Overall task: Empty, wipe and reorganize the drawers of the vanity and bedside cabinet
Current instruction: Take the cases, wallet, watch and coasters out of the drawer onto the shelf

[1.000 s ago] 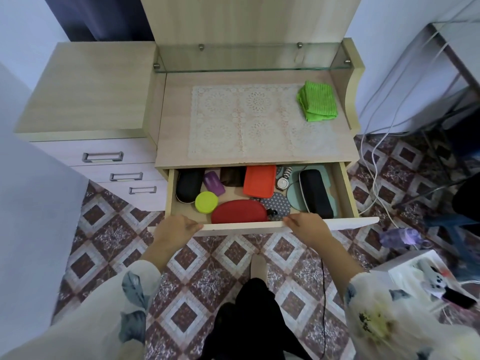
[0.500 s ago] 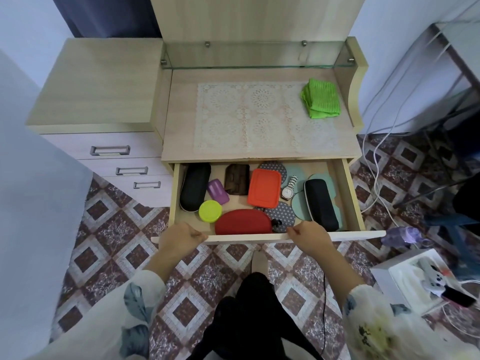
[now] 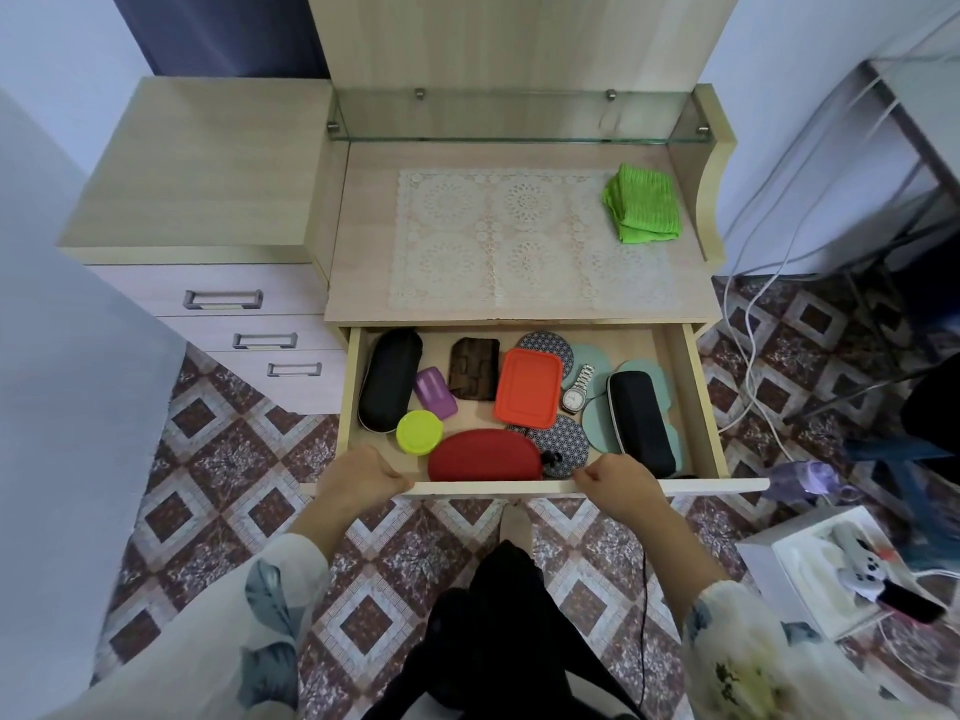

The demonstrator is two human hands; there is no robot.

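Observation:
The vanity drawer (image 3: pixel 698 387) stands pulled out below the top. My left hand (image 3: pixel 358 478) and my right hand (image 3: pixel 618 480) both grip its front panel (image 3: pixel 717 484). Inside lie two black cases (image 3: pixel 388 387) (image 3: pixel 640 420), a red pouch (image 3: pixel 483 456), an orange lid (image 3: pixel 529 388), a lime round tin (image 3: pixel 418 432), a purple item (image 3: pixel 435 392), a dark wooden piece (image 3: pixel 474 375), a wristwatch (image 3: pixel 577 389), patterned coasters (image 3: pixel 563 441) and teal coasters (image 3: pixel 597 426). A folded green cloth (image 3: pixel 643 204) rests on the vanity top.
A lace mat (image 3: pixel 519 241) covers the vanity top under a glass shelf (image 3: pixel 514 116). The bedside cabinet (image 3: pixel 208 163) to the left has three closed drawers (image 3: pixel 223 298). Cables (image 3: pixel 753 283) and a white box (image 3: pixel 810 569) lie on the tiled floor at right.
The drawer has slid further out toward me with both hands on its front panel. More of its contents show at the back.

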